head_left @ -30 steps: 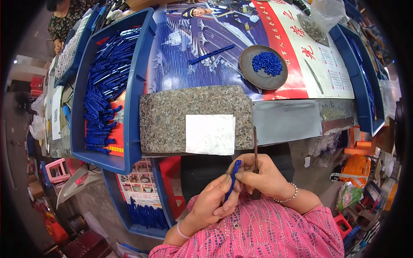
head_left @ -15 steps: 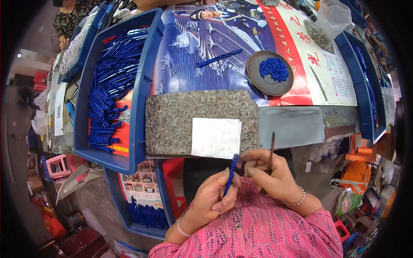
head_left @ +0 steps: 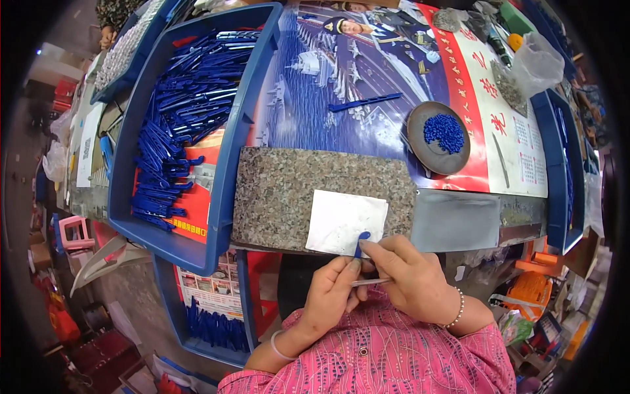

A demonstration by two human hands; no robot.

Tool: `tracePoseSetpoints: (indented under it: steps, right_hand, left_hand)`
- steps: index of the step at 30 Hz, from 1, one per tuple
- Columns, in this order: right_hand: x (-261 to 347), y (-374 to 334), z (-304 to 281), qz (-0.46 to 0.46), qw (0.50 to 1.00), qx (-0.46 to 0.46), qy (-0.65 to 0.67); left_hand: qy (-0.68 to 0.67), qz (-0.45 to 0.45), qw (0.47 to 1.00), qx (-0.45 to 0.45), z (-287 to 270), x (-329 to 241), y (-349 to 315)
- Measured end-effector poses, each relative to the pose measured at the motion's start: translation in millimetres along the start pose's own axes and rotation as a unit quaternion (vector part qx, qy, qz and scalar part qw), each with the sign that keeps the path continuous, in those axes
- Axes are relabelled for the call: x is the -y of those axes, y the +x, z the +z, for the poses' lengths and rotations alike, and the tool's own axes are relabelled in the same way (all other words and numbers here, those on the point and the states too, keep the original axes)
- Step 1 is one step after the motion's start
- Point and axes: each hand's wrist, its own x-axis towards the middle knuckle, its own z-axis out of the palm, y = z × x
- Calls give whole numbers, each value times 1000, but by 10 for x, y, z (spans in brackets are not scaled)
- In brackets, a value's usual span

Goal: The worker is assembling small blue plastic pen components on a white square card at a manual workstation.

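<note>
My left hand [head_left: 333, 292] grips a slender glossy blue plastic piece [head_left: 363, 236], whose rounded end sticks up at the front edge of a white paper pad [head_left: 348, 220]. My right hand [head_left: 420, 282], with a beaded bracelet at the wrist, is closed beside it, its thumb and finger against the blue piece. A thin stick-like tool [head_left: 371, 282] lies crosswise between the hands, running into the right one. The lower part of the blue piece is hidden by fingers. Under the pad is a speckled stone slab [head_left: 282, 190].
A blue tray [head_left: 226, 190] full of similar blue pieces stands left; another tray [head_left: 246, 289] sits below it. Right of the slab are a round dish [head_left: 420, 134] of small blue beads and a grey plate [head_left: 453, 220]. One loose blue piece [head_left: 364, 103] lies on the poster.
My right hand has come in against the blue piece, and its thin tool has swung from upright to nearly level. The view has shifted, so the table things appear slightly lower and further right.
</note>
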Motion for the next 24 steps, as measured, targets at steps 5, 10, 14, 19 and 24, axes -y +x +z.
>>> tracePoseSetpoints:
  steps: [5,10,14,19,24]
  right_hand:
    - [33,93,30,-69,980,62,-174]
    - [70,159,12,-115,961,100,-231]
    - [98,173,35,-94,966,88,-224]
    - [2,195,-121,54,994,83,44]
    - [-16,9,-76,176,958,-19,225]
  left_hand:
    - [56,4,998,-9,0,-31,3]
    - [9,-8,1000,-8,9,-28,0]
    - [-25,2,1000,6,-10,52,36]
    - [38,-2,999,13,-39,-43,15]
    - [-9,-15,999,29,-60,-57,-10]
